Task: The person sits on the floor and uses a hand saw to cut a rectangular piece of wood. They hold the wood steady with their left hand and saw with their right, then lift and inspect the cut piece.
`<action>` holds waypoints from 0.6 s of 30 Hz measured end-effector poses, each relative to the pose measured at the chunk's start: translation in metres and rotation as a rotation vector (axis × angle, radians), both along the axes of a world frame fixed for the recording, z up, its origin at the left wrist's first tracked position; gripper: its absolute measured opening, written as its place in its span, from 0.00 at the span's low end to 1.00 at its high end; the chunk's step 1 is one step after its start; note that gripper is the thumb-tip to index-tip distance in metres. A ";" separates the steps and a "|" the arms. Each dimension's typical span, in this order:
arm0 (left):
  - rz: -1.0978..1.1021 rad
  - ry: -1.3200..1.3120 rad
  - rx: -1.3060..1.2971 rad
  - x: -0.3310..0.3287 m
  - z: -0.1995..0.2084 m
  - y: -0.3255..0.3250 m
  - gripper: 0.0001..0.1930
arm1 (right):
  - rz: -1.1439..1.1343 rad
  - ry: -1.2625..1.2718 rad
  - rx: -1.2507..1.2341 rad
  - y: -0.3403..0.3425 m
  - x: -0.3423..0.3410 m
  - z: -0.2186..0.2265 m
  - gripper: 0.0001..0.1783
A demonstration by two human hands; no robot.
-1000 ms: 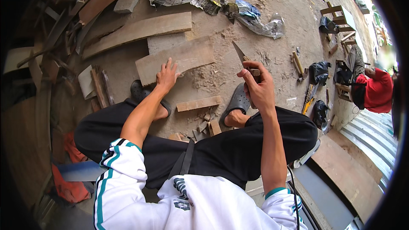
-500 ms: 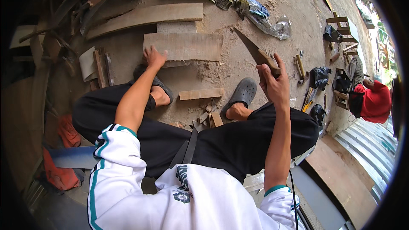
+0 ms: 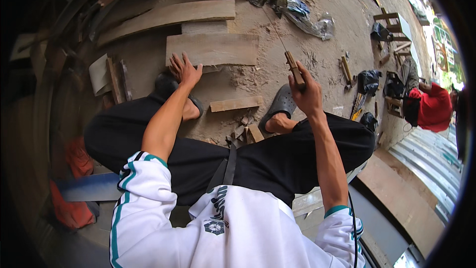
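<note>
A pale wooden board (image 3: 213, 48) lies across in front of me, raised on a wood block (image 3: 204, 27) behind it. My left hand (image 3: 187, 72) is open, fingers spread, with its fingertips at the board's near left edge. In my right hand (image 3: 308, 94) is a handsaw (image 3: 296, 71), gripped by its wooden handle to the right of the board. Its blade is turned edge-on and shows as a thin line slanting up and left, apart from the wood. A short wood strip (image 3: 236, 103) rests between my feet.
Behind the board lies a long curved plank (image 3: 168, 17). Crumpled plastic (image 3: 317, 25) is at the far right of it. Scrap wood (image 3: 115, 77) stands at left. A person in red (image 3: 430, 106) sits at right, near black bags (image 3: 369, 82). Another saw blade (image 3: 91, 186) lies at lower left.
The saw has swung from showing its blade's flat side to edge-on, as my right hand turned and moved slightly left and nearer. My left hand shifted slightly right, its fingers spreading.
</note>
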State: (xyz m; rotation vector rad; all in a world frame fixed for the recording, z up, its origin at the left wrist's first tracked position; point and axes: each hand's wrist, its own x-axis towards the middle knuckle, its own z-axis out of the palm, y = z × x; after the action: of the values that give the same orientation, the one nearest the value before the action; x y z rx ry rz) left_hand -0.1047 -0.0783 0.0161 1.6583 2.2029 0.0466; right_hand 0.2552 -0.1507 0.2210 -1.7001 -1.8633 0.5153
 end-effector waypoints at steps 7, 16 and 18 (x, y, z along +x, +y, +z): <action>0.300 -0.188 -0.172 -0.059 0.000 0.045 0.51 | -0.156 0.498 -0.210 0.026 -0.033 0.062 0.19; -0.109 -0.002 -0.098 -0.043 -0.006 0.057 0.51 | -0.142 0.271 -0.275 0.035 -0.005 0.139 0.17; -0.255 0.009 -0.141 -0.034 0.009 0.063 0.53 | -0.158 0.236 -0.307 0.039 0.003 0.143 0.18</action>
State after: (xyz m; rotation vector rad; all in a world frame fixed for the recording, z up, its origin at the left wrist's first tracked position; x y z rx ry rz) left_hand -0.1385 -0.0152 0.0253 1.8451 1.9354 -0.1806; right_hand 0.2585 -0.1118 0.3636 -1.8687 -1.5279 0.9309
